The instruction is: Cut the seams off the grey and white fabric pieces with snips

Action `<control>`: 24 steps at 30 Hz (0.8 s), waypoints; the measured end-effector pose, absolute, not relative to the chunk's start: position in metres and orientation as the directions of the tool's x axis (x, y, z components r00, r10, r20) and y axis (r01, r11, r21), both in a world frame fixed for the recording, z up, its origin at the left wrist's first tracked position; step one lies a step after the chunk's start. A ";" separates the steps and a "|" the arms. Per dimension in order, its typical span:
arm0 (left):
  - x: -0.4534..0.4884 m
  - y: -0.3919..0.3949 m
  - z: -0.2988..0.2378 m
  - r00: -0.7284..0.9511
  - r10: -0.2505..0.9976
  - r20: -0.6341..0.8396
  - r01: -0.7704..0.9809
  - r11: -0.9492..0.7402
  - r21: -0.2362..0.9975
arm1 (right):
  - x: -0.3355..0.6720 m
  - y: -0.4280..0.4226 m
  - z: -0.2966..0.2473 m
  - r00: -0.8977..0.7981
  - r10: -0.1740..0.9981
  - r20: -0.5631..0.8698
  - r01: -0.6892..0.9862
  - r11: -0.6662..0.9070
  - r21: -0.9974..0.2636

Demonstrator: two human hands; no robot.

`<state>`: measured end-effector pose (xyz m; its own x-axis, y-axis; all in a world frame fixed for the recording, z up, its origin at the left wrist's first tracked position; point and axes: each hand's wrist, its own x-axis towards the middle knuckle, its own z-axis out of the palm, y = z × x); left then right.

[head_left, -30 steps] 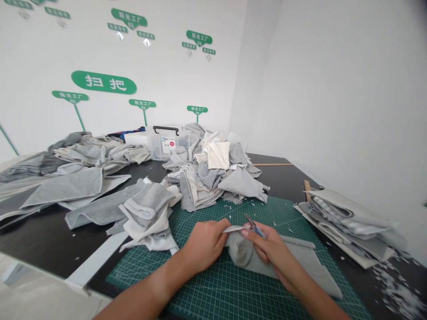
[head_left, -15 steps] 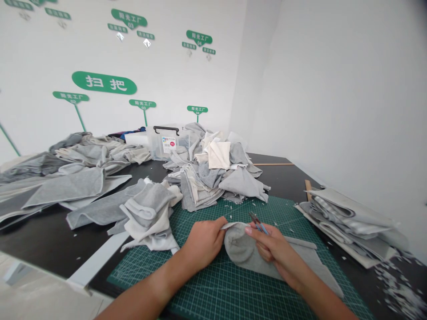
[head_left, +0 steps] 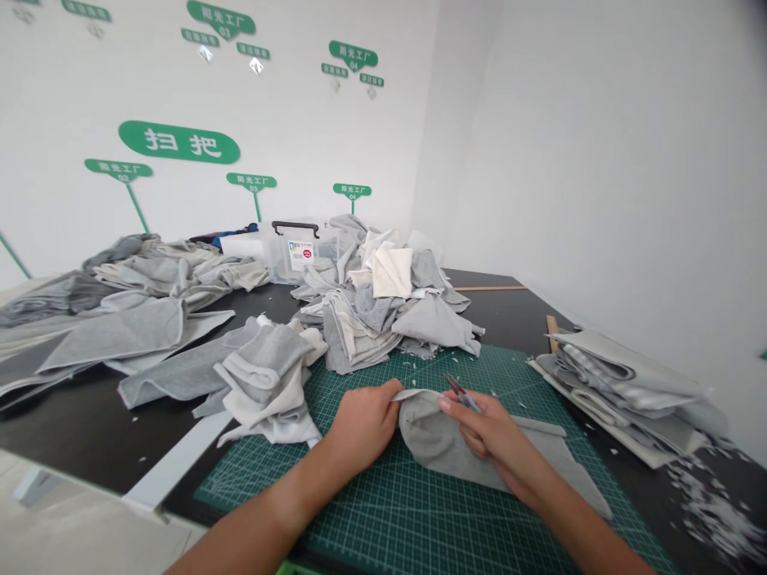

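Black worktable (head_left: 65, 447) under a green cutting mat (head_left: 264, 487) at near centre, heaped grey and white fabric offcuts (head_left: 365, 319) far and left, folded stack (head_left: 623, 391) right, plastic box (head_left: 293, 255) far

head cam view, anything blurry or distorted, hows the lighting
In the head view, the light is soft and even with no strong glare; the white wall darkens toward the top right corner; the wide lens bends the black table; the white scraps at lower right look smeared; the small scissors look fairly sharp.
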<state>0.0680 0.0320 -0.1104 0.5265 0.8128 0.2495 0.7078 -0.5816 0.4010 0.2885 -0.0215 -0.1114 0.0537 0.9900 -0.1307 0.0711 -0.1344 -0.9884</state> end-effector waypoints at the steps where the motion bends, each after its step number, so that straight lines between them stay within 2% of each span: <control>1: 0.068 0.032 -0.110 0.517 0.819 0.248 0.713 -0.573 0.404 | 0.289 -0.022 -0.111 0.042 0.991 -0.126 0.089 -0.129 -0.988; 7: 0.068 0.032 -0.108 0.471 0.844 0.256 0.726 -0.536 0.431 | 0.293 -0.020 -0.110 0.080 0.995 -0.060 0.164 -0.072 -0.984; 13: 0.065 0.037 -0.114 0.427 0.875 0.229 0.768 -0.485 0.418 | 0.292 -0.021 -0.108 0.021 0.988 -0.154 0.116 -0.156 -0.981; 16: 0.066 0.039 -0.117 0.435 0.875 0.212 0.763 -0.483 0.431 | 0.291 -0.021 -0.107 0.012 0.993 -0.121 0.162 -0.122 -0.979; 21: 0.070 0.032 -0.110 0.505 0.756 0.416 0.564 -0.654 0.504 | 0.291 -0.022 -0.106 0.053 0.998 -0.015 0.323 -0.031 -0.946; 24: 0.069 0.025 -0.102 0.566 0.675 0.473 0.400 -0.727 0.558 | 0.291 -0.022 -0.107 0.068 0.993 0.093 0.399 0.058 -0.915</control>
